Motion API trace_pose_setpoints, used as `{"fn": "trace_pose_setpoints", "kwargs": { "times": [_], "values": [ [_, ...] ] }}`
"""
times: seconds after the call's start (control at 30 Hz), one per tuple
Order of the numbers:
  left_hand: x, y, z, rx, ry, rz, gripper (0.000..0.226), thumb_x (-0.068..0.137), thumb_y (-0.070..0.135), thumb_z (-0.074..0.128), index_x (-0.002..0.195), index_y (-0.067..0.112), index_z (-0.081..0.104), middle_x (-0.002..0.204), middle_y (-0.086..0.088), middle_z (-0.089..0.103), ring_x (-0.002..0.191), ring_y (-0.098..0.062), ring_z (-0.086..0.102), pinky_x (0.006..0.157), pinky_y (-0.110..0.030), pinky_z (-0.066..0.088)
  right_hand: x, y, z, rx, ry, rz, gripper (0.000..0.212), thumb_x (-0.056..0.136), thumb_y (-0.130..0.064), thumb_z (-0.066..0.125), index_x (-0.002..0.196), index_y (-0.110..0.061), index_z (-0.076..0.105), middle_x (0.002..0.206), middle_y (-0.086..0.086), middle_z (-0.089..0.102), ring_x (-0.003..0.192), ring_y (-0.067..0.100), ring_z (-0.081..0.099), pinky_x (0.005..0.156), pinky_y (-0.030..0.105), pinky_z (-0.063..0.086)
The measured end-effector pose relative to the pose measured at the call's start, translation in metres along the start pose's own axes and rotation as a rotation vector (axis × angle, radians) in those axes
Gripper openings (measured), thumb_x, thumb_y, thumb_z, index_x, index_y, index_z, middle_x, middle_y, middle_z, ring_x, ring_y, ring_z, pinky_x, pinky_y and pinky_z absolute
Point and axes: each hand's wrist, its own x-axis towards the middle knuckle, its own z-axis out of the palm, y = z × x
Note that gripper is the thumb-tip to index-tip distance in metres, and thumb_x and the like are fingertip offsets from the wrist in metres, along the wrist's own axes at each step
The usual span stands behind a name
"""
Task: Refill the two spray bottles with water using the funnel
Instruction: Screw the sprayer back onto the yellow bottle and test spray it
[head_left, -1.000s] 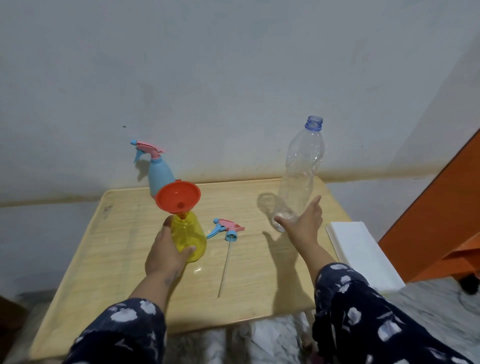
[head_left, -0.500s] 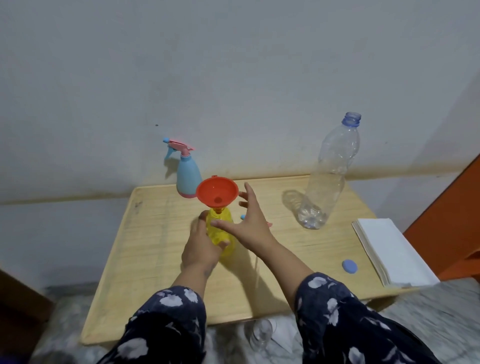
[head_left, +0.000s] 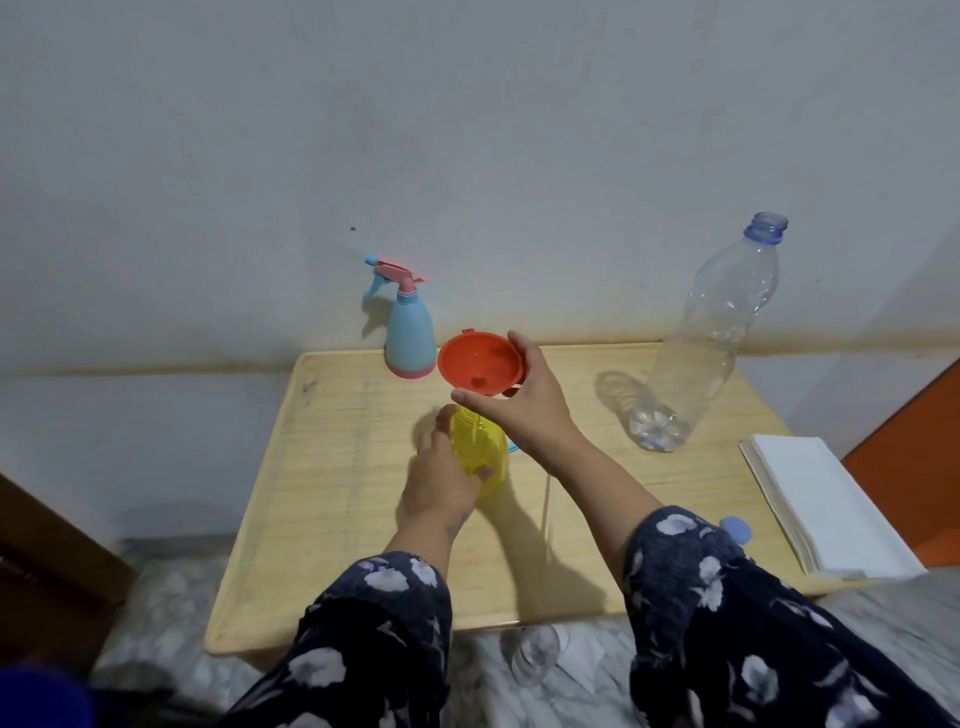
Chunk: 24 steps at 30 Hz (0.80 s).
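Note:
A yellow spray bottle (head_left: 480, 457) without its head stands on the wooden table (head_left: 332, 467), and my left hand (head_left: 441, 478) grips its body. My right hand (head_left: 519, 400) holds the rim of the orange funnel (head_left: 478, 364), which sits tilted just above the yellow bottle's neck. A light blue spray bottle (head_left: 410, 338) with a pink trigger head stands at the table's back edge. The detached spray head is mostly hidden behind my right wrist; only its thin tube (head_left: 546, 499) shows. A clear plastic water bottle (head_left: 701, 353), uncapped and nearly empty, stands at the right.
A stack of white paper (head_left: 826, 514) lies on the table's right edge, with a blue cap (head_left: 736, 529) beside it. An orange panel (head_left: 914, 467) rises at the far right. A glass (head_left: 535, 649) lies on the marble floor under the table's front edge. The wall is close behind.
My right hand left the clear bottle, moved left and took hold of the funnel's rim. The funnel now sits tilted over the yellow bottle. My left hand stays on the yellow bottle.

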Motion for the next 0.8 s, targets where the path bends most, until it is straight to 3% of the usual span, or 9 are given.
{"fn": "trace_pose_setpoints", "kwargs": {
  "times": [0.8],
  "values": [
    [0.0006,-0.0001,0.0021,0.016,-0.005,0.001,0.096,0.081,0.035,0.075,0.152,0.036,0.01,0.154,0.007,0.025,0.132,-0.028,0.044,0.097,-0.049,0.048,-0.0005,-0.0072,-0.0041,0.014,-0.028,-0.015,0.098,0.066,-0.028,0.087,0.144,-0.023,0.029,0.126,-0.011,0.041,0.121,0.014,0.047,0.101,0.031,0.045]
  ]
}}
